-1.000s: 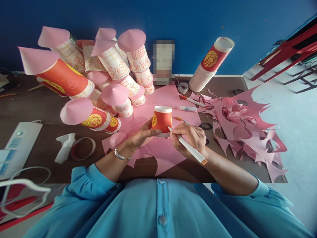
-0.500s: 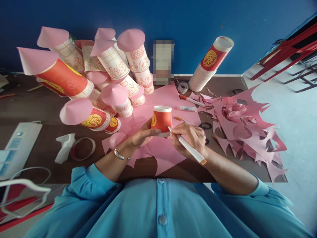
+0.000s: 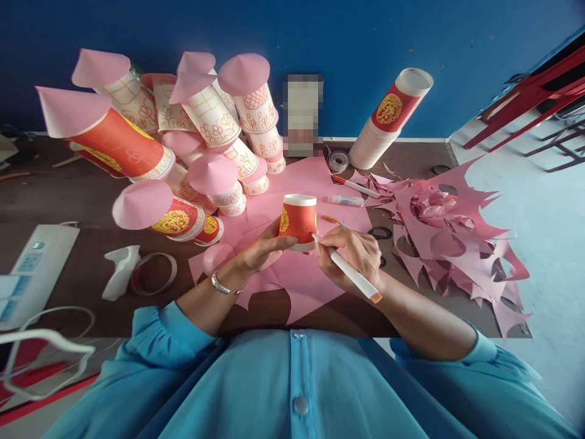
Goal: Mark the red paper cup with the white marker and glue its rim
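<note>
My left hand (image 3: 266, 251) is closed around the lower left of a red paper cup (image 3: 299, 219) with yellow print, its thumb lying along the lower side. The cup's white end faces up. In my right hand (image 3: 351, 253) is a white marker (image 3: 354, 275) with an orange end cap, gripped like a pen. Its tip meets the cup's lower right side; any mark there is too small to make out. Beneath both hands lie sheets of pink paper (image 3: 311, 292). Just beyond my right hand is an orange marker cap (image 3: 329, 218).
Several cup towers with pink cone roofs (image 3: 212, 174) crowd the back left. A stack of cups (image 3: 375, 141) leans at the back right, beside a tape roll (image 3: 338, 161). Pink scraps (image 3: 439, 228), a glue stick (image 3: 346, 200) and black scissors (image 3: 380, 232) lie rightward; a power strip (image 3: 39, 268) left.
Both hands keep nearly the same hold on the cup and marker. The marker has shifted very slightly at the cup's side, and the view has moved a little.
</note>
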The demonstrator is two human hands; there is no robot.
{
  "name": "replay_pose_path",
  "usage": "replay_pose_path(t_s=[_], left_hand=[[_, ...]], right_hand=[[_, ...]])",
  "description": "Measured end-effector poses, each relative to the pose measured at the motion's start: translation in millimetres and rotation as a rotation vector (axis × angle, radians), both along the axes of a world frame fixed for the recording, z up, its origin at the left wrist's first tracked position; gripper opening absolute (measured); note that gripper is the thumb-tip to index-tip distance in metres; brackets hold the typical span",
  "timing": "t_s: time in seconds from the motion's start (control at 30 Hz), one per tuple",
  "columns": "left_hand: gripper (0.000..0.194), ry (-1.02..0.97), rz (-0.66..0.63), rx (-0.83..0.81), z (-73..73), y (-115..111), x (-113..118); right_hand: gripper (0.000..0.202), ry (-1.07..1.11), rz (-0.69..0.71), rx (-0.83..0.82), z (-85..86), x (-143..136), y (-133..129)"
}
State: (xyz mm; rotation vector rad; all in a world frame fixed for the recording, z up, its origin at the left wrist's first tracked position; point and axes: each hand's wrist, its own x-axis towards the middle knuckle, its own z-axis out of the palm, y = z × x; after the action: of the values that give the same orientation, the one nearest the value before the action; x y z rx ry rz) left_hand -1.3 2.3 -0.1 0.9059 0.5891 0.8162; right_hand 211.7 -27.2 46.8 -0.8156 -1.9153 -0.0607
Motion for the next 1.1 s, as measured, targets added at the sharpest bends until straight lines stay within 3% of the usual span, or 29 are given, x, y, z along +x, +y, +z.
replay_pose_path(t_s=[0.27,0.67,1.1], left_hand=[[0.047,0.022,0.008,0.001,-1.4,0.1,-0.1],[0.069,0.029,0.036,-0.013,7.5,-0.9,3.6],[0.064,0.081,0.028,0.019,12.6,-1.8,3.5]], right_hand=[[0.02,-0.007,-0.007,-0.015,-0.9,-1.5,-2.1],[0.017,0.013,0.001,-0.017,-2.3,-4.5,-2.2],[0.018,0.018,0.04,-0.054,-5.7,-3.9,-3.4]])
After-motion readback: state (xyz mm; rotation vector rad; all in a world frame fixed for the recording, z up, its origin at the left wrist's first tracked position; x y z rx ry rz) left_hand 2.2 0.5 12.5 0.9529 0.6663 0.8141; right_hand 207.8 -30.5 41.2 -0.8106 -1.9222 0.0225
